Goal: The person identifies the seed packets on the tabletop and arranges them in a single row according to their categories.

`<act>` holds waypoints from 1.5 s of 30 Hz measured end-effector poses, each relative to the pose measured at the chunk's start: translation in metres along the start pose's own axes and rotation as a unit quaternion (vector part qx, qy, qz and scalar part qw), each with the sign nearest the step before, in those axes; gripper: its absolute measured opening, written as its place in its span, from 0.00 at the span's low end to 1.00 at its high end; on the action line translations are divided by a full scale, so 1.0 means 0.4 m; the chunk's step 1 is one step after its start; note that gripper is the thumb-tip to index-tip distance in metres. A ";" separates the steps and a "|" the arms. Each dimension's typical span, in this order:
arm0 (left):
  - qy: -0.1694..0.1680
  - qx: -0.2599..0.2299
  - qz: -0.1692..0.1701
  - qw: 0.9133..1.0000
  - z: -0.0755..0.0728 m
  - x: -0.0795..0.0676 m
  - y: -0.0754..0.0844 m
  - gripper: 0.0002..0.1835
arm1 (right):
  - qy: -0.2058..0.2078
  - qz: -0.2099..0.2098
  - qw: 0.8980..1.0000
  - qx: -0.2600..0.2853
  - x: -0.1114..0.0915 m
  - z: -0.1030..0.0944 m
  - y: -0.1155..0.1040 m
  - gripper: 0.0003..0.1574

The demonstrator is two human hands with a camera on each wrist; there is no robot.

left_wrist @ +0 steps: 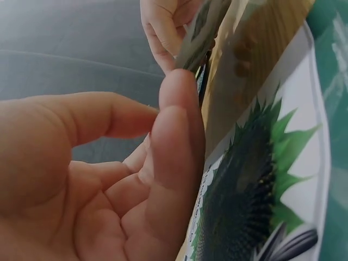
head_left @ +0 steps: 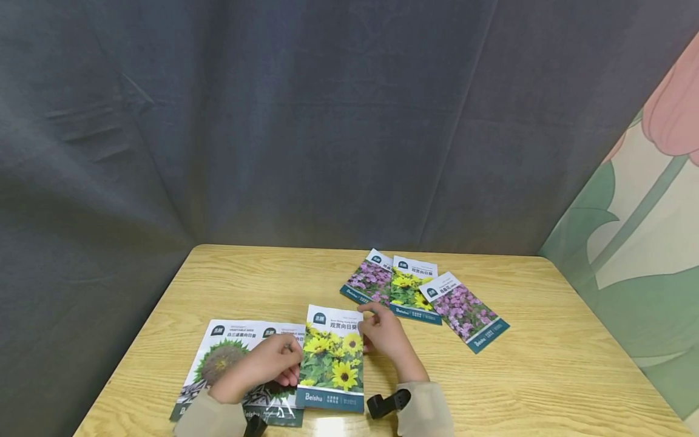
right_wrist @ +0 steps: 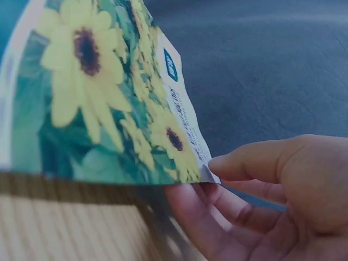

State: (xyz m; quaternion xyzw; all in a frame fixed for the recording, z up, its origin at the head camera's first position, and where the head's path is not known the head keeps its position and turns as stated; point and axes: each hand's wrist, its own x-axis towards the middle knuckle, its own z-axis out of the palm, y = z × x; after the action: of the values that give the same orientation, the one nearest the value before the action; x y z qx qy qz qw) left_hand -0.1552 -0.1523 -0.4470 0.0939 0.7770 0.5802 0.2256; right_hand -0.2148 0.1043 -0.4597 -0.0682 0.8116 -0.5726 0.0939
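A seed packet with yellow sunflowers (head_left: 334, 358) stands out in front, lifted off the table in the right wrist view. My right hand (head_left: 384, 332) pinches its upper right corner, thumb (right_wrist: 244, 159) on one face and fingers behind. At the packet's left edge is my left hand (head_left: 269, 363), fingers loosely curled and fingertips right by the edge; in the left wrist view its thumb rests against a finger (left_wrist: 173, 147). Beneath the left hand lie two overlapping sunflower seed packets, one (head_left: 218, 358) on the left and one (head_left: 284, 419) partly covered by the hand.
Toward the back right lie a purple-flower packet (head_left: 367, 280), a second yellow-flower packet (head_left: 405, 280) and another purple-flower packet (head_left: 464, 312), overlapping at their edges. The wooden table (head_left: 262, 279) ends against a dark grey curtain (head_left: 327, 121). A flower-patterned panel (head_left: 644, 243) stands at right.
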 end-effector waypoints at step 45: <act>0.063 0.251 -0.016 0.966 0.040 -0.018 0.004 0.15 | -0.002 0.005 0.995 -0.095 -0.003 0.027 0.027 0.09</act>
State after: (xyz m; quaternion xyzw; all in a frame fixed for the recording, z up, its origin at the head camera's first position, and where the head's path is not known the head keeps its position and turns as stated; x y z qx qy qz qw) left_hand -0.1416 -0.1413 -0.4474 0.0980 0.9116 0.3678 0.1552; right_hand -0.2112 0.0984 -0.4735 -0.0740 0.8624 -0.4922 0.0920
